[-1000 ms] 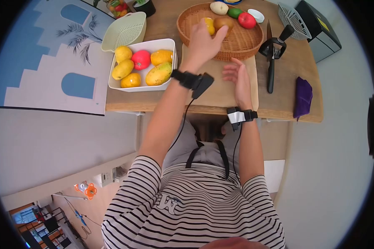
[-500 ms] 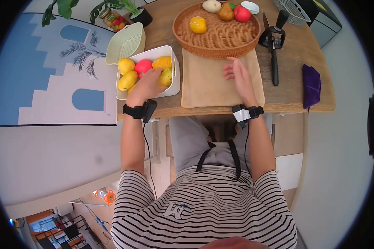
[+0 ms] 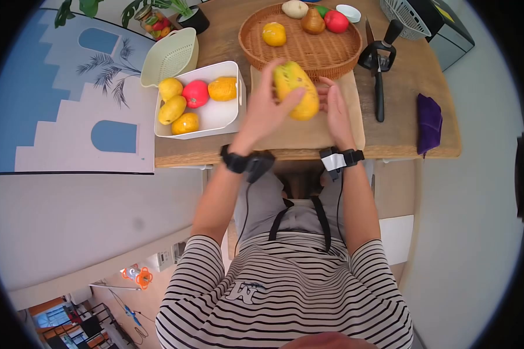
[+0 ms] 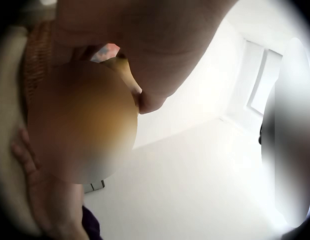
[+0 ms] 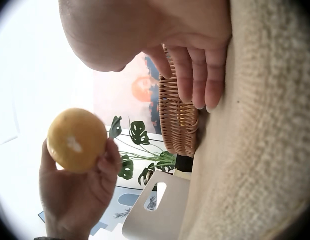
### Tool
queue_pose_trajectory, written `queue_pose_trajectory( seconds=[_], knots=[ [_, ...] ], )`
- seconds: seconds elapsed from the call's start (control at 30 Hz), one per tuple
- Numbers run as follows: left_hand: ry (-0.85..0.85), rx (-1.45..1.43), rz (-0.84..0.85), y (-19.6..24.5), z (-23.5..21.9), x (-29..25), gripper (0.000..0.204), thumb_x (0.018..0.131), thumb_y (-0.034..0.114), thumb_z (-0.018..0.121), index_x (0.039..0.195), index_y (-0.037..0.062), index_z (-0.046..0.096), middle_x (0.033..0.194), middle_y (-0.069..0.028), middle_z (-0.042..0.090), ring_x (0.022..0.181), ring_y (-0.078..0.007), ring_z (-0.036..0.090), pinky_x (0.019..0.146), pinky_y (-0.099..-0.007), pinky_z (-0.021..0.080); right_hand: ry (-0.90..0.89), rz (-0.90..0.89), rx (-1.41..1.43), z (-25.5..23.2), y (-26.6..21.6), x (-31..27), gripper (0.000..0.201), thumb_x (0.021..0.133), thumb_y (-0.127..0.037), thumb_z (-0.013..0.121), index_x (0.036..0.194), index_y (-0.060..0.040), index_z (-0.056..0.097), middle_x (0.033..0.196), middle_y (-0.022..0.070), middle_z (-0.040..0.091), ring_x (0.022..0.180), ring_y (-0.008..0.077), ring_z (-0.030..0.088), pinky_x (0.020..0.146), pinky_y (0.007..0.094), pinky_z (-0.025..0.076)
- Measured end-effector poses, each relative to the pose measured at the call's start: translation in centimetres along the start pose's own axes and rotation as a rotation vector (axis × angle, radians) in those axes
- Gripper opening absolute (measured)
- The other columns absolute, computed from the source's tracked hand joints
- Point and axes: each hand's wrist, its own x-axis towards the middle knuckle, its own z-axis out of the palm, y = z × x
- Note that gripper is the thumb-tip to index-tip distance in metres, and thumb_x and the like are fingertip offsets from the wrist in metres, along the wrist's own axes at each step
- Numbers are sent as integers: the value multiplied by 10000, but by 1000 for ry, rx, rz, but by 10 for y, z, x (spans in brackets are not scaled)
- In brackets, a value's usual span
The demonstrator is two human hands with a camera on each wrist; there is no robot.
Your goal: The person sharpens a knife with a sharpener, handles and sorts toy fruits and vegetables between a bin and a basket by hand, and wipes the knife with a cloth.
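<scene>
A large oblong yellow papaya (image 3: 297,90) with dark specks is in my left hand (image 3: 265,110), thumb on one side and fingers round the other, above the beige mat (image 3: 285,136). In the right wrist view the papaya (image 5: 77,140) appears end-on, raised in the left hand (image 5: 75,200). My right hand (image 3: 339,119) rests at the mat's right side, fingers loosely extended toward the wicker tray (image 3: 332,61) and holding nothing. Much of the left wrist view is blurred over. The tray bears a yellow fruit (image 3: 273,34), a potato (image 3: 295,9), a brown pear (image 3: 313,23) and a red fruit (image 3: 336,21).
The white bin (image 3: 221,125) at left holds several yellow fruits and a pink-red one (image 3: 195,93). Behind it stands a pale green colander (image 3: 172,55). On the right are a black-handled knife (image 3: 379,96) in a black holder (image 3: 384,55) and a purple cloth pouch (image 3: 429,125).
My left hand went from the tray, where a yellow fruit now sits, down into the white bin, then brought the papaya rightward over the mat. My right hand stayed nearly still.
</scene>
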Motion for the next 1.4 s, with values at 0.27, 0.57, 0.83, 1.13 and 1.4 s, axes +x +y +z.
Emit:
queue_pose_trajectory(
  seconds=[0.27, 0.57, 0.83, 1.13, 1.4],
  knots=[
    [141, -521, -297, -94, 64, 2, 562, 959, 261, 618, 1337, -26, 315, 1195, -171, 539, 1047, -210, 609, 789, -306, 565, 39, -341, -394, 2, -8, -7, 449, 971, -216, 571, 1349, -17, 434, 1164, 130, 559, 1048, 214, 554, 975, 335, 424],
    [107, -602, -149, -78, 58, -6, 498, 955, 181, 616, 1292, -38, 322, 1214, -179, 498, 1001, -218, 629, 694, -302, 601, 183, -21, -162, -4, -12, 0, 469, 936, -158, 620, 1340, -24, 421, 1170, 114, 561, 1034, 181, 557, 925, 318, 447],
    [151, -632, -239, -78, 55, -4, 483, 967, 174, 593, 1321, -22, 329, 1231, -185, 507, 1040, -217, 611, 691, -286, 585, 125, -264, -116, 15, -21, -9, 435, 983, -253, 556, 1330, -20, 436, 1148, 69, 559, 1024, 150, 552, 853, 261, 471],
    [-123, -265, 184, -75, 56, -12, 583, 928, 141, 645, 1414, 30, 342, 1336, -95, 480, 1229, -181, 486, 1025, -328, 418, 160, 61, -4, -17, 16, 6, 396, 1061, -324, 350, 1227, -2, 511, 1045, 108, 603, 997, 197, 564, 903, 315, 436],
    [33, -500, -186, -89, 56, -6, 407, 1024, 243, 471, 1340, -12, 439, 1235, -148, 575, 1215, -203, 512, 1024, -313, 383, -40, -356, -481, 4, -16, -8, 381, 992, -246, 525, 1288, -7, 488, 1194, 148, 579, 1092, 230, 557, 967, 327, 416]
  ],
)
